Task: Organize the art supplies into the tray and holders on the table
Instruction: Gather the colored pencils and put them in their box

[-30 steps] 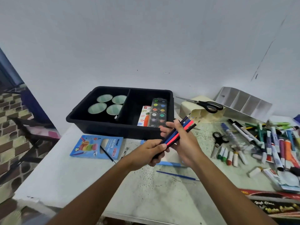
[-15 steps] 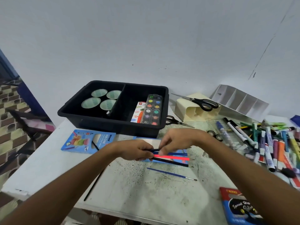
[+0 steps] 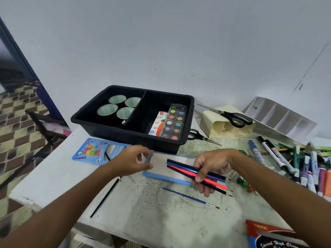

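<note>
We see the right hand curled round a bundle of pencils, gripping it near the middle, just above the table. We count four or so: two dark blue, one neon red, one black, though the overlap makes the count unsure. Their long axis runs from upper left to lower right, sharpened tips pointing right and towards us, blunt ends aimed at the left hand. That hand hovers beside the blunt ends with fingers loosely curled and thumb apart, holding nothing, over a blue-edged flat box that lies beneath the bundle.

Behind sits the black tray, two compartments: four round lidded cups on the left, one watercolour palette leaning beside a printed box on the right. On the table we count two loose brushes, a blue one and a black one. Two pairs of scissors: one atop the cream holder, one just beside the tray. Markers are heaped far right.
</note>
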The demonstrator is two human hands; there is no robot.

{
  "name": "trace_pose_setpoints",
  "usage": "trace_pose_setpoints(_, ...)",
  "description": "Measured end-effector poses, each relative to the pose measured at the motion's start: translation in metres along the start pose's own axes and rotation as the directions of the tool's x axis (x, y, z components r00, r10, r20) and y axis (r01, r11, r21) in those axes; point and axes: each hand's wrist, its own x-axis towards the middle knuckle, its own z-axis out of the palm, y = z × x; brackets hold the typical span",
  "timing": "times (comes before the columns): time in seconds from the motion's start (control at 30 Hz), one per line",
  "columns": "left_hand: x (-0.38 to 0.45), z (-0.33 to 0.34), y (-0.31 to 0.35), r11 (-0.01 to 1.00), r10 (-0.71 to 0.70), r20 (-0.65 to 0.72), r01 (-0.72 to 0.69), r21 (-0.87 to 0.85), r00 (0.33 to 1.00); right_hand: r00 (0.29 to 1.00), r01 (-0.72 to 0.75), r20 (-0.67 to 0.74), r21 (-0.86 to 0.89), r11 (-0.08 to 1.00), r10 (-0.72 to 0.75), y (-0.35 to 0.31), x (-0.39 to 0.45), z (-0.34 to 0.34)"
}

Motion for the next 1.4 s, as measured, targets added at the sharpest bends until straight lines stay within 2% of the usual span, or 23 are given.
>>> trace_pose_setpoints(0.1, 0.001, 0.023, -0.006, 0.998, -0.057, -0.084, 0.058, 0.006, 0.995, 0.993, 0.114, -0.024, 0.112, 0.987, -0.112, -0.003, 0.005, -0.002)
trace_pose_setpoints(0.2, 0.009, 0.039, -0.005, 0.990, -0.140, -0.180, 0.140, -0.013, 0.974, 0.960, 0.272, -0.123, 0.208, 0.939, -0.251, -0.008, 0.022, 0.003)
trace_pose_setpoints(0.27, 0.011, 0.044, -0.006, 0.983, -0.183, -0.192, 0.182, -0.025, 0.964, 0.935, 0.341, -0.182, 0.242, 0.908, -0.303, -0.007, 0.032, 0.005)
trace_pose_setpoints(0.57, 0.007, 0.044, -0.012, 0.980, -0.195, -0.195, 0.182, -0.082, 0.961, 0.922, 0.333, -0.284, 0.236, 0.913, -0.263, 0.021, 0.007, -0.008)
trace_pose_setpoints(0.7, 0.007, 0.043, -0.012, 0.980, -0.197, -0.205, 0.185, -0.075, 0.959, 0.934, 0.268, -0.287, 0.178, 0.947, -0.210, 0.018, -0.006, -0.013)
trace_pose_setpoints(0.9, 0.004, 0.039, -0.009, 0.977, -0.211, -0.213, 0.201, -0.067, 0.954, 0.975, -0.021, -0.221, -0.029, 0.999, 0.015, 0.007, -0.003, -0.015)
trace_pose_setpoints(1.07, 0.002, 0.038, -0.005, 0.972, -0.227, -0.196, 0.210, -0.105, 0.954, 0.963, -0.193, -0.206, -0.064, 0.979, 0.176, -0.004, 0.021, -0.018)
trace_pose_setpoints(1.23, 0.002, 0.038, -0.005, 0.961, -0.244, -0.190, 0.211, -0.181, 0.951, 0.954, -0.266, -0.158, -0.065, 0.962, 0.253, -0.014, 0.043, -0.020)
trace_pose_setpoints(1.4, 0.002, 0.040, -0.007, 0.955, -0.242, -0.195, 0.197, -0.224, 0.950, 0.949, -0.268, -0.198, -0.085, 0.960, 0.247, -0.024, 0.057, -0.020)
